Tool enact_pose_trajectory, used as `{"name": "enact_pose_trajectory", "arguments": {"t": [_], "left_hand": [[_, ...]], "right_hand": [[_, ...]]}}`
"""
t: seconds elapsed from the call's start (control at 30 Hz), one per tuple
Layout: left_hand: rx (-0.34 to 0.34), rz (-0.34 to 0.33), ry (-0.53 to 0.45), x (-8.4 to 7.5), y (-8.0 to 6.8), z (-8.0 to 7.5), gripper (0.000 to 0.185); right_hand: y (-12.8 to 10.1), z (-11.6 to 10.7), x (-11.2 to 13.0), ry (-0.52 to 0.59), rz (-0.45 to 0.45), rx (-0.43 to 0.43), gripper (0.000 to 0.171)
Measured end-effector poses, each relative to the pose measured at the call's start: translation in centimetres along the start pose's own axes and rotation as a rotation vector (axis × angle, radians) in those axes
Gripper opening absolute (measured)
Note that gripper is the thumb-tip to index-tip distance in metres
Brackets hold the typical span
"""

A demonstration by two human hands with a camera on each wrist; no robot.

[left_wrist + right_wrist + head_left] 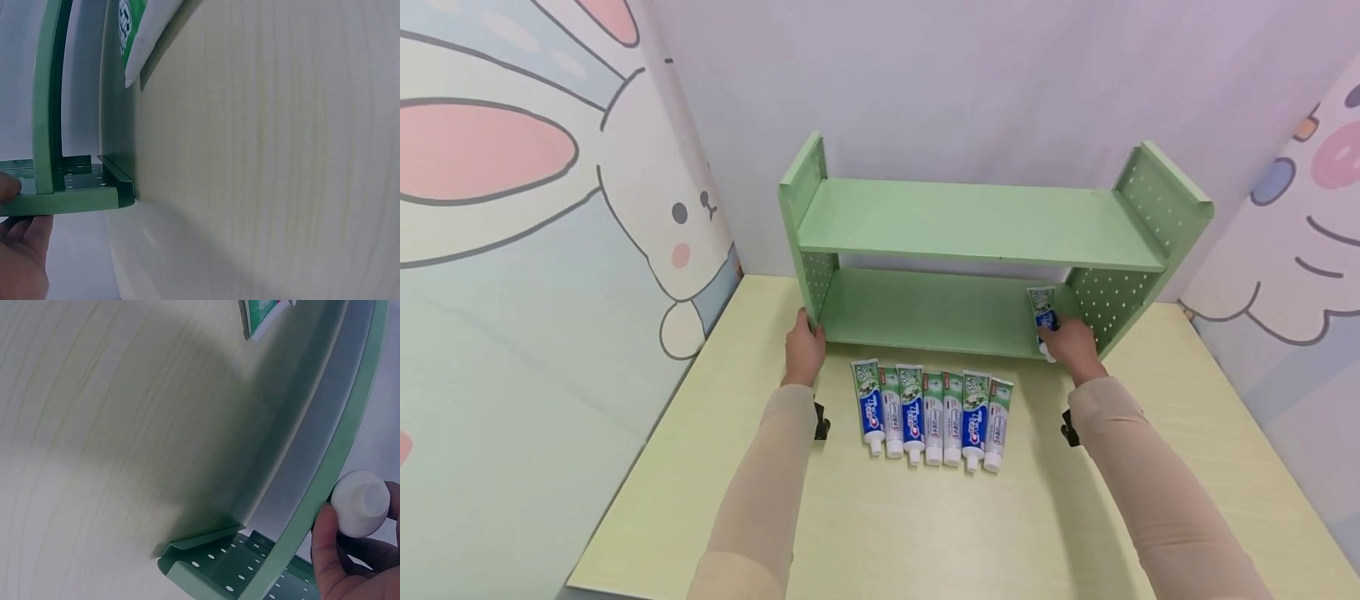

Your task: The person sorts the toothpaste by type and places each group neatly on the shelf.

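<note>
A green two-tier shelf (985, 218) with perforated side panels stands at the back of the table. My left hand (805, 350) holds the front edge of its left side panel, with the thumb on one side and the fingers on the other in the left wrist view. At the right end of the lower tier, my right hand (1072, 345) grips a blue, green and white toothpaste tube (1042, 302). Its crimped end points to the back; its white cap (359, 505) faces forward, over the shelf's front lip in the right wrist view.
Several toothpaste tubes lie side by side in front of the shelf, caps toward me, among them a blue Crest tube (912, 412) and a white-and-green tube (997, 425). The pale wooden table (917, 533) meets walls with cartoon drawings at left and right.
</note>
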State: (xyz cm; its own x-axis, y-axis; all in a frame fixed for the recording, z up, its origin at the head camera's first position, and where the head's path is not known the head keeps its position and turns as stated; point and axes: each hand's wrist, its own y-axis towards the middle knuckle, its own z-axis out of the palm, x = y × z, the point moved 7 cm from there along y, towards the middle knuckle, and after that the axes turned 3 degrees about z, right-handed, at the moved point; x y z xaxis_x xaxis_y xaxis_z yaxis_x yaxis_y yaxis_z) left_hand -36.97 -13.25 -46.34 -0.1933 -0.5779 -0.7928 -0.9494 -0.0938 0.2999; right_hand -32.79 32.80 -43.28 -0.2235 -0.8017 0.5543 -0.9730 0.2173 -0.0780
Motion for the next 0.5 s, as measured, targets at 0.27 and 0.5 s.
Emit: {"name": "enact_pose_trajectory", "arguments": {"t": [0.27, 0.5], "left_hand": [[0.006, 0.003, -0.003, 0.12, 0.04, 0.05, 0.034], [0.004, -0.004, -0.004, 0.06, -0.03, 0.07, 0.033]], "right_hand": [[0.08, 0.29, -0.18, 0.019, 0.009, 0.034, 0.066], [0.22, 0.38, -0.45, 0.010, 0.004, 0.043, 0.066]]}}
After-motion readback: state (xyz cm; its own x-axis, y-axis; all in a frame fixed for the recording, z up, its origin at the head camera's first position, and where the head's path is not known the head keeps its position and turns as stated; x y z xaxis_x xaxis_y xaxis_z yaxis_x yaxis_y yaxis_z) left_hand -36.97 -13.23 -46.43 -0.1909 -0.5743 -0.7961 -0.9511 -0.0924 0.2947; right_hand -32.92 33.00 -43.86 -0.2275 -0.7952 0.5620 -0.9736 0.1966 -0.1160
